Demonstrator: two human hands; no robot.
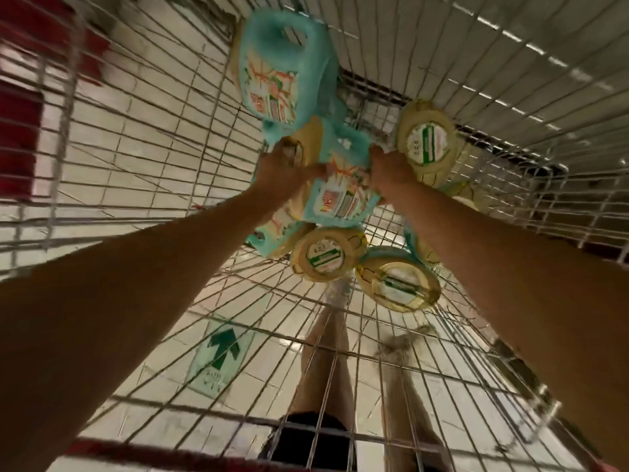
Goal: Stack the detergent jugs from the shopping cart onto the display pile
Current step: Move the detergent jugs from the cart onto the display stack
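Observation:
I look down into a wire shopping cart point(143, 137) holding several teal detergent jugs with yellow caps. One teal jug point(340, 199) lies in the middle, and both hands are on it. My left hand point(289, 170) grips its left end near the yellow cap. My right hand point(391, 173) is closed on its right side by the handle. A second teal jug point(279, 73) lies just beyond it. Other jugs show only their round yellow caps: one point(425, 141) to the right and two point(326, 258) point(398, 284) nearer me. The display pile is out of view.
The cart's wire walls rise on all sides, the right wall point(510, 80) close to my right arm. Through the mesh I see tiled floor, a green arrow sticker point(221, 352), my own legs point(326, 352) and a red fixture point(20, 131) at the left. The picture is blurred.

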